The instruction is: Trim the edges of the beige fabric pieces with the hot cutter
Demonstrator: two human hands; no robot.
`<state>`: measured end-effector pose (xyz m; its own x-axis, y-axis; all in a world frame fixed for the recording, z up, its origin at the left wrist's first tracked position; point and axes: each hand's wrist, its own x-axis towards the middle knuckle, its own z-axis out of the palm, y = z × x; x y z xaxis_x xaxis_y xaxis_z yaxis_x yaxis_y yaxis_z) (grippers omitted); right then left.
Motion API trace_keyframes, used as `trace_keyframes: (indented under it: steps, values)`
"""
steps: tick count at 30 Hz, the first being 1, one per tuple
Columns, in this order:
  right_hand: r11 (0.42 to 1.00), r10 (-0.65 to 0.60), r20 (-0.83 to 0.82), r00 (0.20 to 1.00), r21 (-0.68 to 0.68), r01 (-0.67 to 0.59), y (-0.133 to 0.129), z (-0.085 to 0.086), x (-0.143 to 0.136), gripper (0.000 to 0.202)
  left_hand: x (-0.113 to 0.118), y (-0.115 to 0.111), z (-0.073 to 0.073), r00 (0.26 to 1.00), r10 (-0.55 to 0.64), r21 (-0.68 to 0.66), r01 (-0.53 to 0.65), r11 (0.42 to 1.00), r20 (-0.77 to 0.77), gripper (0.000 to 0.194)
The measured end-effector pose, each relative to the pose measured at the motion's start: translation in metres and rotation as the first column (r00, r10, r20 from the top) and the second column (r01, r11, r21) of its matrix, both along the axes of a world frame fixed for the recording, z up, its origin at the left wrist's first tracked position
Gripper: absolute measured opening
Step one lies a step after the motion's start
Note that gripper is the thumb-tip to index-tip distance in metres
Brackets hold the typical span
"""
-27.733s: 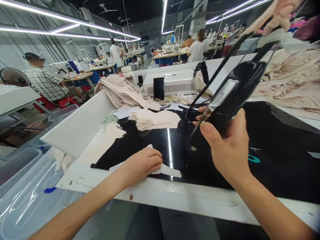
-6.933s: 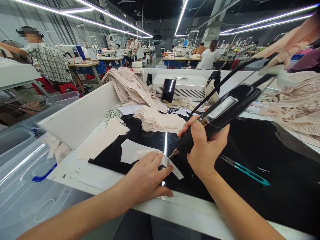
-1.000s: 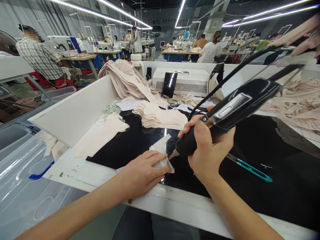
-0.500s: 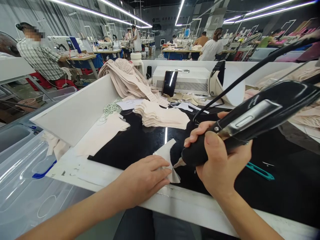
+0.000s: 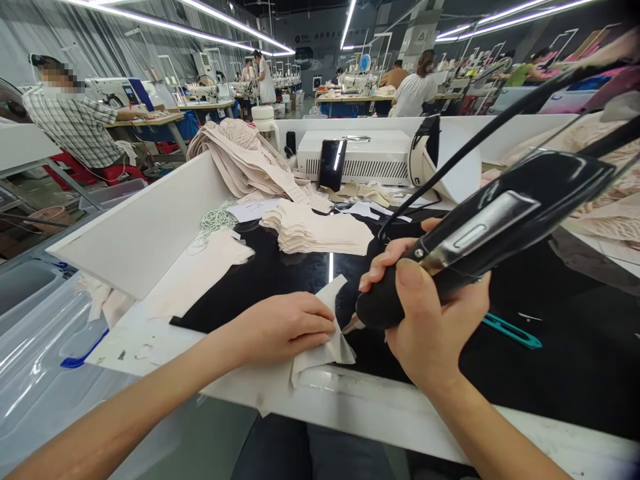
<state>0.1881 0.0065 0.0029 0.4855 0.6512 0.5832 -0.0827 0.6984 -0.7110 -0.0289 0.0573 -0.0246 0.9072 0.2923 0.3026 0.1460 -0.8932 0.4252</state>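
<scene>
My right hand [image 5: 433,313] is wrapped round a black corded handheld tool [image 5: 480,233] with a silver lever on its side. The narrow tip of this tool points down left and meets the edge of a pale fabric piece [image 5: 333,293]. My left hand [image 5: 285,327] is closed on that fabric, fingers bent and pressing at its left side, just left of the tip. The fabric is creased near the tip, and part of it hangs over the front edge of the table. What lies under my left fingers is hidden.
A stack of cut fabric pieces [image 5: 320,230] lies on the black work surface [image 5: 560,373]. Behind it are a phone [image 5: 332,165] and a white vented box [image 5: 383,157]. A teal slotted tool [image 5: 515,331] lies right. Clear plastic bins [image 5: 40,373] stand left. Co-workers sit beyond.
My left hand has shifted left and up on the fabric, and more fabric now shows below it over the table edge. The tool's tip stays at the fabric; the view has shifted slightly.
</scene>
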Motion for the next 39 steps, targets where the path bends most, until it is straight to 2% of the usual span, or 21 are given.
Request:
trace_keyframes:
  steps: [11,18,23,27,33,39]
  values:
    - [0.999,-0.039,0.003,0.999,0.001,0.039,0.0,0.0,-0.001,0.049,-0.005,-0.003,-0.003,1.0,-0.007,0.137,0.01,0.991,-0.025,0.037]
    - [0.999,-0.032,-0.037,0.999,-0.009,0.032,-0.001,0.001,0.0,0.049,-0.004,-0.006,-0.012,1.0,-0.003,0.227,0.009,0.974,-0.028,0.037]
    - [0.999,-0.039,-0.104,0.994,-0.036,0.035,0.003,0.007,0.001,0.057,-0.003,-0.007,-0.017,1.0,-0.006,0.234,0.005,0.972,0.005,0.036]
    - [0.999,-0.045,-0.154,0.987,-0.011,0.043,0.011,0.015,0.0,0.049,-0.001,-0.008,-0.021,1.0,0.011,0.233,-0.014,0.972,0.016,0.035]
    - [0.995,-0.088,-0.145,0.986,-0.058,0.08,0.014,0.021,-0.003,0.045,0.002,-0.008,-0.026,0.999,0.011,0.233,-0.023,0.972,0.052,0.033]
    - [0.989,-0.126,-0.149,0.981,-0.092,0.114,0.013,0.023,-0.003,0.048,0.003,-0.009,-0.028,0.999,0.039,0.229,-0.039,0.973,0.005,0.033]
